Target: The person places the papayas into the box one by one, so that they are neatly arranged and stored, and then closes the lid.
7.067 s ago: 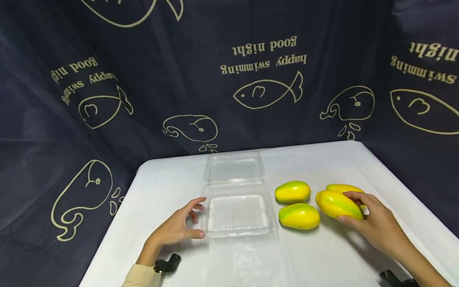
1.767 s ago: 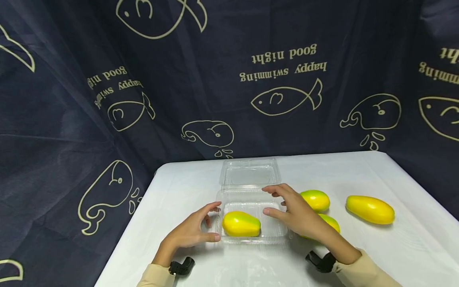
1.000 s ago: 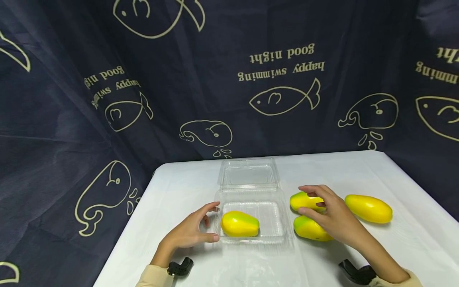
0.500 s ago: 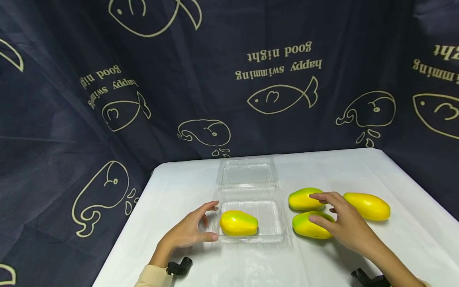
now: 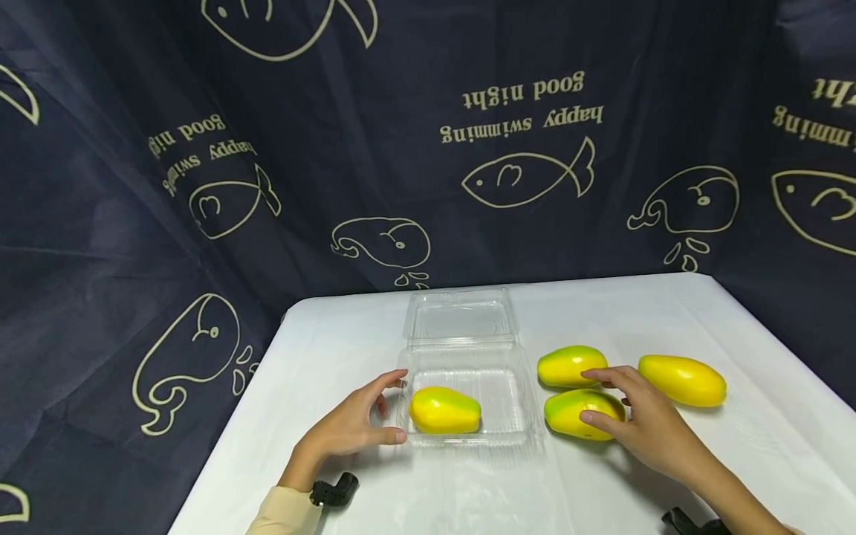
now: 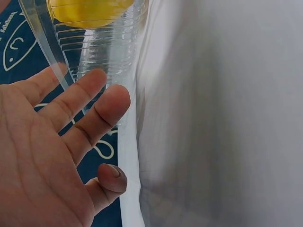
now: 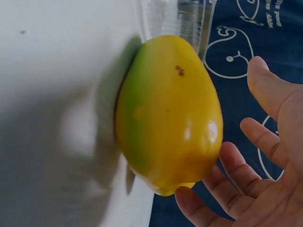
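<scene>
A clear plastic clamshell box [image 5: 501,401] lies unfolded, its lid [image 5: 461,316] laid back at the far side. One yellow-green papaya [image 5: 444,411] rests in the left part of its base. At the box's left edge is my left hand [image 5: 344,423], fingers spread and holding nothing; in the left wrist view its fingertips are beside the clear wall. My right hand [image 5: 649,427] hovers over the right end of the near loose papaya [image 5: 575,416], thumb and fingers apart. In the right wrist view the fingers stand round that papaya [image 7: 165,113] without gripping; contact is hard to judge.
Another papaya [image 5: 568,365] lies just behind the near one, and a longer yellow papaya [image 5: 685,380] is farther right. All rest on a white-covered table [image 5: 321,334]. A dark curtain [image 5: 374,148] with fish and whale drawings hangs behind and at the sides.
The papaya my right hand held earlier is now in the box. That hand has since withdrawn rightward from the box and come down over the near papaya. My left hand stays at the box.
</scene>
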`<state>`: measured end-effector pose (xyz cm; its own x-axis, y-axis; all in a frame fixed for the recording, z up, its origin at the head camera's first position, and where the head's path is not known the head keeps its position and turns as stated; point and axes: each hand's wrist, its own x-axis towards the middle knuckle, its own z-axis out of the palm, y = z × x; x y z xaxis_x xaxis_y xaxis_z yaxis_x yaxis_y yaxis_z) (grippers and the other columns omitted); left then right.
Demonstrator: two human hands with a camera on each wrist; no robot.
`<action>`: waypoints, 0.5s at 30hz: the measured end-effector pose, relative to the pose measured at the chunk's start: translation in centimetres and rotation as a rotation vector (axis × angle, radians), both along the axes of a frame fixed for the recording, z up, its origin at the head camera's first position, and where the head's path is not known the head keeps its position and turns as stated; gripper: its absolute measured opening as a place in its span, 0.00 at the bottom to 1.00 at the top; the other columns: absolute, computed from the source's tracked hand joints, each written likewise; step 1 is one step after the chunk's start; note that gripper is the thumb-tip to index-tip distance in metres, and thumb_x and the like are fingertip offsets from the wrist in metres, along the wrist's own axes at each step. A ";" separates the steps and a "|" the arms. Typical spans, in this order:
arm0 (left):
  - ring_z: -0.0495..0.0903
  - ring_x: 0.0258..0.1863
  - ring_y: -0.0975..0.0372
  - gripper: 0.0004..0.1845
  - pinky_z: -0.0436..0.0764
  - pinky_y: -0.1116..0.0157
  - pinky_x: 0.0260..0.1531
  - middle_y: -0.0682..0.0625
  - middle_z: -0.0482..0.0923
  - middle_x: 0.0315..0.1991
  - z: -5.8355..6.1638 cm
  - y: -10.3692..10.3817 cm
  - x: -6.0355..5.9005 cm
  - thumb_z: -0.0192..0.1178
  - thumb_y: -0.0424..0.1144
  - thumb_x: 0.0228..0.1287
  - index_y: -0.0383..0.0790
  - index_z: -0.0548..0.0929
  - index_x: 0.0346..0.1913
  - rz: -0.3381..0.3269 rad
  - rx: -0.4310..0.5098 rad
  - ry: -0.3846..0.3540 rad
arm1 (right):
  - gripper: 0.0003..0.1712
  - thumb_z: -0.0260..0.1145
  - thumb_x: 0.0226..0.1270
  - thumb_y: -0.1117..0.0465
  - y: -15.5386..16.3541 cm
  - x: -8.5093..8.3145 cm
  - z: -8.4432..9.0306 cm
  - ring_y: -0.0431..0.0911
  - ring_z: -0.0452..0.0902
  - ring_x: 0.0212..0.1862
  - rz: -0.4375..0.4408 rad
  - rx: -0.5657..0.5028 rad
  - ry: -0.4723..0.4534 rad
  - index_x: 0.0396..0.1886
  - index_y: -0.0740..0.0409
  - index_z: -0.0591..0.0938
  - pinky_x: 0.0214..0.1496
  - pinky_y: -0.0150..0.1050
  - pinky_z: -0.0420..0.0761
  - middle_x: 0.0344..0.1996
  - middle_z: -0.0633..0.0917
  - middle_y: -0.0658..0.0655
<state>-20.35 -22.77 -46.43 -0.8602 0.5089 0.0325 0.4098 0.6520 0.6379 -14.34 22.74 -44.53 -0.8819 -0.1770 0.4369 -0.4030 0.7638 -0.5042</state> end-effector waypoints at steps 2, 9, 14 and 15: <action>0.76 0.43 0.61 0.52 0.74 0.63 0.46 0.59 0.71 0.69 0.0 0.0 0.0 0.75 0.58 0.51 0.60 0.58 0.78 0.000 -0.003 0.004 | 0.31 0.78 0.56 0.48 0.2 0.0 -0.1 0.40 0.75 0.46 -0.011 0.007 -0.015 0.59 0.49 0.81 0.41 0.35 0.76 0.51 0.83 0.54; 0.76 0.43 0.61 0.52 0.74 0.63 0.46 0.60 0.71 0.69 0.0 0.1 -0.1 0.75 0.57 0.51 0.58 0.59 0.78 -0.004 0.002 0.007 | 0.32 0.79 0.54 0.46 0.6 -0.2 -0.8 0.39 0.73 0.46 -0.018 0.019 -0.053 0.58 0.51 0.82 0.39 0.34 0.76 0.50 0.83 0.54; 0.76 0.43 0.60 0.52 0.74 0.63 0.45 0.60 0.71 0.68 0.0 0.0 -0.1 0.76 0.58 0.51 0.59 0.60 0.77 -0.004 0.003 0.010 | 0.33 0.80 0.52 0.46 0.6 -0.2 -1.3 0.41 0.73 0.48 -0.008 0.022 -0.037 0.58 0.51 0.82 0.39 0.32 0.72 0.50 0.83 0.54; 0.76 0.43 0.60 0.51 0.74 0.63 0.45 0.59 0.71 0.69 0.0 0.0 -0.1 0.75 0.58 0.51 0.61 0.60 0.77 -0.004 0.004 0.010 | 0.33 0.80 0.52 0.46 0.5 -0.2 -1.4 0.43 0.74 0.49 -0.008 0.026 -0.036 0.57 0.51 0.82 0.40 0.31 0.72 0.49 0.83 0.54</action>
<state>-20.44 -22.72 -46.43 -0.8576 0.5125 0.0431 0.4191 0.6479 0.6360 -14.58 23.28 -45.94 -0.8983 -0.1805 0.4005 -0.3788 0.7799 -0.4982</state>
